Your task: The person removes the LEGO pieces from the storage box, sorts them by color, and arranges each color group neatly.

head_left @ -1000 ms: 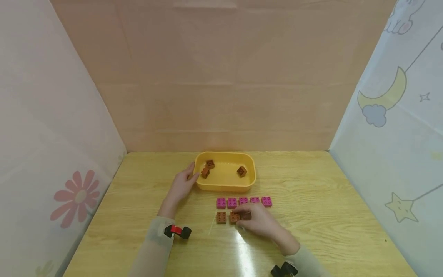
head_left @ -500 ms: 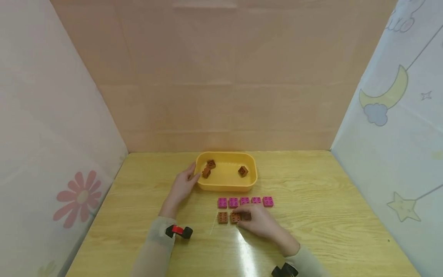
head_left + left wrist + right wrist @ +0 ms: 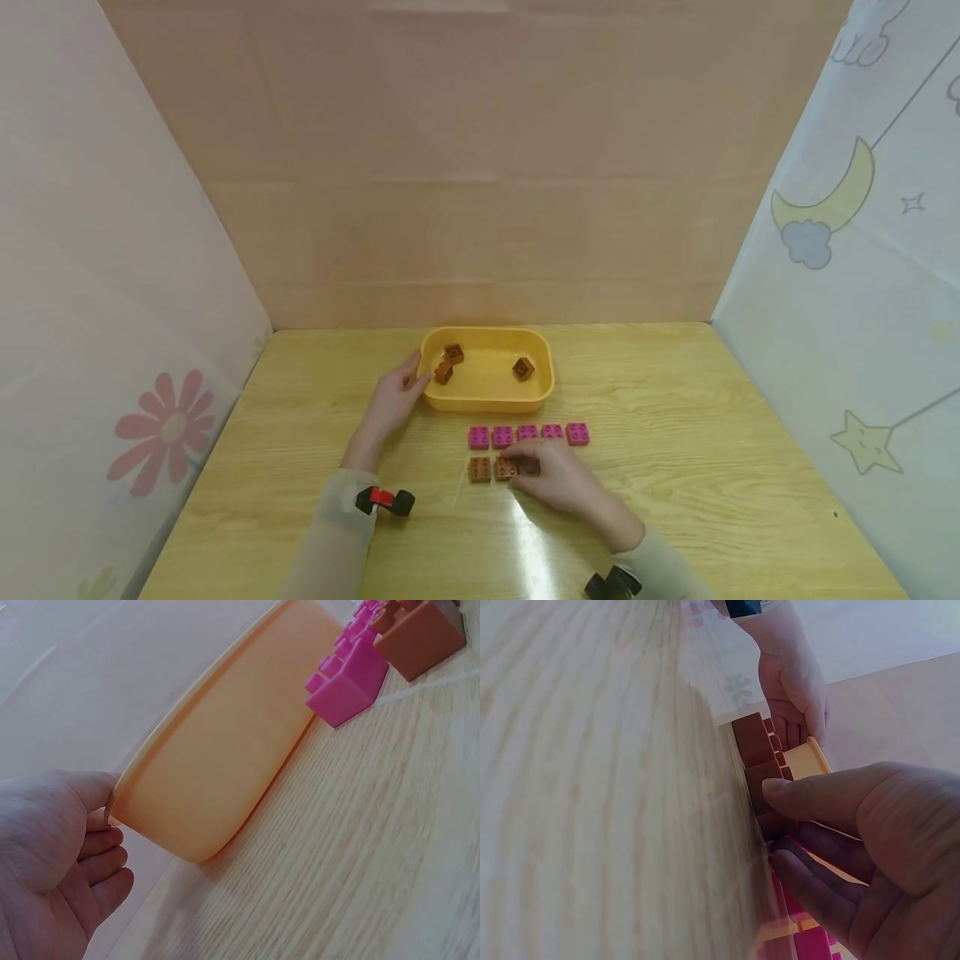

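Observation:
My right hand (image 3: 558, 479) pinches a brown toy brick (image 3: 506, 468) on the table, its thumb on the near side in the right wrist view. To the left stands another brown brick (image 3: 480, 469), a narrow gap from it in the head view. A third brown brick (image 3: 529, 467) sits partly hidden beneath the hand. Behind them runs a row of several pink bricks (image 3: 478, 437). My left hand (image 3: 45, 847) holds the end rim of the yellow tray (image 3: 202, 780), thumb at the rim and other fingers curled below. Loose brown bricks (image 3: 522, 369) lie inside the tray.
The wood-grain table (image 3: 660, 417) meets a tan backdrop (image 3: 495, 208) behind the tray. Pale printed side walls (image 3: 817, 350) stand left and right. Each wrist wears a black camera mount (image 3: 386, 500).
The pinched brown brick has shifted slightly left, closer to the leftmost brown brick, and my right hand moved with it. My left hand keeps its hold on the tray.

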Available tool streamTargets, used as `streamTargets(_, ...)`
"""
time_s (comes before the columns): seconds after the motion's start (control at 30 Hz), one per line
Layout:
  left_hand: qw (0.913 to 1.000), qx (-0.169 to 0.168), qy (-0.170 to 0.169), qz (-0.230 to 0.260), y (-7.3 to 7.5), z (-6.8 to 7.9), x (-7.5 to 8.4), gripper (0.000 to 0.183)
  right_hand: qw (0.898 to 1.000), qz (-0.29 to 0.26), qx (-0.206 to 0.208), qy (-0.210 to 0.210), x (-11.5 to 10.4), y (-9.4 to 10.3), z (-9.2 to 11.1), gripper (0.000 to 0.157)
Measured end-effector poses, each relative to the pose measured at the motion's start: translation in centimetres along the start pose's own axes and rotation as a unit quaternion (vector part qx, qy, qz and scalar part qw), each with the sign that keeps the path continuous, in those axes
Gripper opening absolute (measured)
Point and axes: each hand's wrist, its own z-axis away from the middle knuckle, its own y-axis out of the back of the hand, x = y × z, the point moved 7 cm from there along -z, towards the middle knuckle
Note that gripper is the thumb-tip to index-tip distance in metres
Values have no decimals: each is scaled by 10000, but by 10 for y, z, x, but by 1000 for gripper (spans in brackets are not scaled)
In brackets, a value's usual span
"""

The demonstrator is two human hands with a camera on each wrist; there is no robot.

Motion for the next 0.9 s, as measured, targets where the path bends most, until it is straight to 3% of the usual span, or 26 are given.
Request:
streamTargets(0.53,10000,15,-43,-12,0,0,3,63,9998,15,14,177,-4,3,0,40)
streamTargets(0.9,10000,19,-4,19,0,1,2,63,9995,-272,-98,84,-7,5,1,39)
